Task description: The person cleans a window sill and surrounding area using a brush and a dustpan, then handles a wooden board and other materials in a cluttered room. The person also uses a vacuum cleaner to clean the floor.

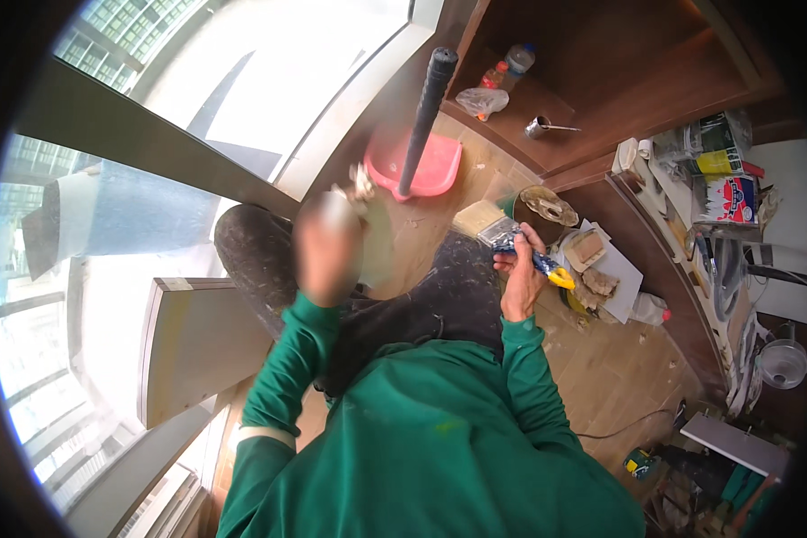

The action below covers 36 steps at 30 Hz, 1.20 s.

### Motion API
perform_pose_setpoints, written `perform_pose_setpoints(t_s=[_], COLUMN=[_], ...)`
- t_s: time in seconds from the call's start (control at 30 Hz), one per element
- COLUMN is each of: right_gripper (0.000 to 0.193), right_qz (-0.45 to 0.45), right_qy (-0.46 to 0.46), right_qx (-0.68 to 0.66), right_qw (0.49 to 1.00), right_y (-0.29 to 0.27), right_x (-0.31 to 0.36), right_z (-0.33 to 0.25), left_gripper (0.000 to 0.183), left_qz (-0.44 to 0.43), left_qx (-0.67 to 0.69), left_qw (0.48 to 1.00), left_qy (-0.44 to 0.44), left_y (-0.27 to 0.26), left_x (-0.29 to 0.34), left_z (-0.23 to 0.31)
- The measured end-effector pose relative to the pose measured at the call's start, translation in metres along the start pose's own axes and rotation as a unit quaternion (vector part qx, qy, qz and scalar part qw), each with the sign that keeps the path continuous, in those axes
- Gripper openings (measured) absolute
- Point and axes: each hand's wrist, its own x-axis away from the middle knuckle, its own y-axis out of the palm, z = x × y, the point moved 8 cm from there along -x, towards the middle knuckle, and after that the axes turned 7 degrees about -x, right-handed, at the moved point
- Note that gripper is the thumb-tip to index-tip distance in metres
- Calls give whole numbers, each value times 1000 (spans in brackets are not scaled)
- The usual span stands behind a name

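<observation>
Wooden floor [601, 368], light planks, scattered with chips and debris. On it: pink dustpan [435, 170] with a black handle rising from it; white sheets [623, 278] bearing putty scraps; a round container [547, 206] just beside them; a white panel [735, 444] at lower right, near a small green-and-yellow tool [639, 463]; a thin cable [623, 430]. Dark wooden shelf [547, 108], low recess: two bottles [511, 67], a clear bag [481, 100], a metal cup [538, 127]. Table [681, 242] at right: cans and boxes [722, 175], crowded together.

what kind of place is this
Likely a room being fitted out or renovated, high up in a building. Debris litters the wooden floor, a pink dustpan lies there, and the right hand holds a wide brush.
</observation>
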Motion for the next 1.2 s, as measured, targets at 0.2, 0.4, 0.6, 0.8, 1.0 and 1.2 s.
perform_pose_setpoints(t_s=[0.2, 0.4, 0.6, 0.8, 1.0, 1.2], right_gripper=[35, 33, 31, 33, 33, 32], right_qz=[-37, -59, -56, 56, 194, 319], right_qy=[20, 81, 55, -83, -158, -179], right_qx=[27, 47, 93, 8, 221, 290], right_qw=[999, 994, 993, 995, 943, 885], right_y=[-10, -13, 12, 36, 63, 22], right_x=[-26, -47, -74, -160, -248, -323], right_z=[25, 95, 74, 73, 130, 186], left_gripper=[41, 81, 27, 18, 21, 15], left_qz=[-6, 2, -14, -19, 34, -97], left_qx=[-15, -260, -173, -237, -207, -224], left_qw=[994, 924, 971, 941, 968, 960], left_qy=[106, 281, 162, 243, 135, 136], left_y=[7, 105, 123, 89, 30, 25], left_x=[-81, -112, -157, -150, -136, -140], left_z=[65, 97, 75, 102, 129, 109])
